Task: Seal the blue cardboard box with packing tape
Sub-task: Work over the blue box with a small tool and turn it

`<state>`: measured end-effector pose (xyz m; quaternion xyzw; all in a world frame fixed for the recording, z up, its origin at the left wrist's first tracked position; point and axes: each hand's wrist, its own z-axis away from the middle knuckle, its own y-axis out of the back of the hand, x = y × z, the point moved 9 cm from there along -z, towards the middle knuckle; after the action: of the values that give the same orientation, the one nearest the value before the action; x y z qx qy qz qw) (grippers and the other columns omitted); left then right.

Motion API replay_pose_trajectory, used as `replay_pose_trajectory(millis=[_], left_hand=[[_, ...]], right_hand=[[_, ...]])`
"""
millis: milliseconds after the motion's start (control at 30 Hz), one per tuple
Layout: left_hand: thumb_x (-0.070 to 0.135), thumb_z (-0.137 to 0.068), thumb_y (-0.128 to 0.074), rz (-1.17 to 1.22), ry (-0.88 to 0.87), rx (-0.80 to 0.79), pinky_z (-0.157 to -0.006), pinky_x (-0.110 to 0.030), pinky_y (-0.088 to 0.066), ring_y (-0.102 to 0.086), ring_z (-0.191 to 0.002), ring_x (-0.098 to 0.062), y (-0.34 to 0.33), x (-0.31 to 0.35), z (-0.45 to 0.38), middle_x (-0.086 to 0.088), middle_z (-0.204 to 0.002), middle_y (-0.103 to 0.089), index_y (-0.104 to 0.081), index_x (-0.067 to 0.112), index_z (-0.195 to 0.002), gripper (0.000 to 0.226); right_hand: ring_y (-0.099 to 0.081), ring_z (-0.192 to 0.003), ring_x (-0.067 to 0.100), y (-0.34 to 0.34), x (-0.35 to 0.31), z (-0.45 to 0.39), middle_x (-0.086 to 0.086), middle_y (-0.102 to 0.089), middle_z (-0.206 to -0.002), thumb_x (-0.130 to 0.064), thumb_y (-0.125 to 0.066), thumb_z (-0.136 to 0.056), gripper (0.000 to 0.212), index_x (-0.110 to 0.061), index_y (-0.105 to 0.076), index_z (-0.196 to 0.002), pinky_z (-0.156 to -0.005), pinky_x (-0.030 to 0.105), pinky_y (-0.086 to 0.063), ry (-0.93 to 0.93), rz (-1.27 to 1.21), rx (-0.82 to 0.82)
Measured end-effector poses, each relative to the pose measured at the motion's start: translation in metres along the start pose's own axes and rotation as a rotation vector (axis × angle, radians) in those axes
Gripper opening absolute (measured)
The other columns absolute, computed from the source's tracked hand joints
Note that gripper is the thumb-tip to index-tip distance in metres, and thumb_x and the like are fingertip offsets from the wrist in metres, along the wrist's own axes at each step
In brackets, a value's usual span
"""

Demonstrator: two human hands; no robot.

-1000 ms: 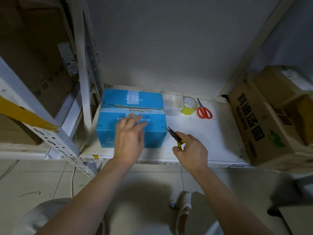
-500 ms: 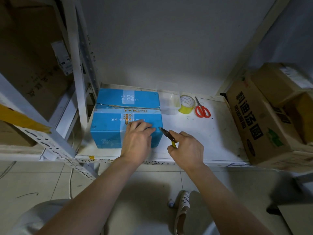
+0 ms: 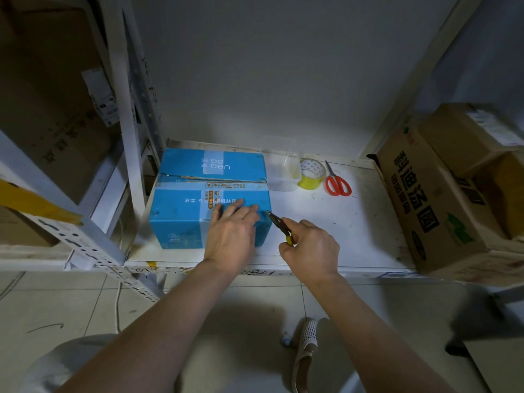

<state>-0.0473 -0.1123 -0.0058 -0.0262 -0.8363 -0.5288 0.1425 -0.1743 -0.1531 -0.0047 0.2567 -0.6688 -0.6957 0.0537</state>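
Note:
The blue cardboard box (image 3: pixel 187 205) lies on the white shelf (image 3: pixel 326 231), its flaps closed with a seam across the top. My left hand (image 3: pixel 231 234) rests flat on the box's near right part, fingers spread. My right hand (image 3: pixel 310 246) grips pliers (image 3: pixel 279 226) with yellow handles; their tips touch the box's right edge. A roll of packing tape (image 3: pixel 311 173) with a yellow side stands behind, beside red-handled scissors (image 3: pixel 336 181).
A clear plastic container (image 3: pixel 282 173) sits between the box and the tape. Brown cardboard boxes (image 3: pixel 433 191) crowd the shelf's right end. A white metal rack post (image 3: pixel 129 117) stands left of the blue box. A slipper (image 3: pixel 304 350) lies on the tiled floor below.
My left hand came down onto the box and now lies flat on it. My right hand moved the pliers left until their tips reached the box's right edge.

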Motion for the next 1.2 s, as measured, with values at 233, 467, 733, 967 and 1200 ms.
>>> replay_pose_trajectory(millis=[233,467,733,967,1200], left_hand=[[0.000,-0.063,-0.080,-0.002,-0.005,0.008,-0.092,-0.055,-0.047,-0.064,-0.107,-0.027,0.004,0.001,0.001,-0.003,-0.104,-0.073,-0.073,0.011,-0.096,0.035],[0.003,-0.067,-0.076,-0.025,0.004,0.003,-0.090,-0.048,-0.048,-0.064,-0.103,-0.026,0.005,0.003,0.003,-0.002,-0.097,-0.074,-0.073,0.012,-0.095,0.029],[0.013,-0.073,-0.075,0.021,-0.002,0.003,-0.076,-0.044,-0.051,-0.056,-0.081,-0.026,0.005,0.005,-0.014,0.000,-0.082,-0.065,-0.073,0.014,-0.089,0.016],[0.017,-0.080,-0.058,0.139,-0.083,0.051,-0.063,-0.037,-0.050,-0.051,-0.071,-0.023,0.002,0.006,-0.037,-0.001,-0.069,-0.059,-0.070,0.014,-0.069,0.017],[0.020,-0.081,-0.054,0.201,-0.044,0.015,-0.066,-0.036,-0.050,-0.052,-0.077,-0.021,-0.009,0.001,-0.051,0.000,-0.077,-0.062,-0.071,0.013,-0.073,0.020]], right_hand=[[-0.048,-0.073,0.010,0.004,-0.003,0.005,-0.008,-0.048,-0.081,-0.030,-0.054,-0.089,0.039,-0.031,-0.053,-0.128,-0.066,0.019,-0.041,-0.011,-0.033,0.000],[-0.057,-0.079,0.014,0.052,0.012,-0.014,-0.005,-0.059,-0.090,-0.026,-0.061,-0.086,0.039,-0.028,-0.058,-0.124,-0.076,0.028,-0.053,-0.151,-0.276,0.184],[-0.060,-0.073,0.015,0.021,0.033,-0.040,-0.007,-0.063,-0.082,-0.025,-0.061,-0.084,0.030,-0.027,-0.065,-0.113,-0.075,0.031,-0.056,-0.324,-0.438,0.138],[-0.061,-0.070,0.020,0.010,0.052,-0.097,-0.007,-0.055,-0.068,-0.023,-0.059,-0.080,0.034,-0.033,-0.065,-0.112,-0.073,0.033,-0.056,-0.382,-0.424,0.123],[-0.055,-0.073,0.016,-0.011,0.053,-0.155,-0.007,-0.053,-0.072,-0.029,-0.055,-0.085,0.034,-0.032,-0.061,-0.118,-0.065,0.024,-0.042,-0.322,-0.288,0.062]])
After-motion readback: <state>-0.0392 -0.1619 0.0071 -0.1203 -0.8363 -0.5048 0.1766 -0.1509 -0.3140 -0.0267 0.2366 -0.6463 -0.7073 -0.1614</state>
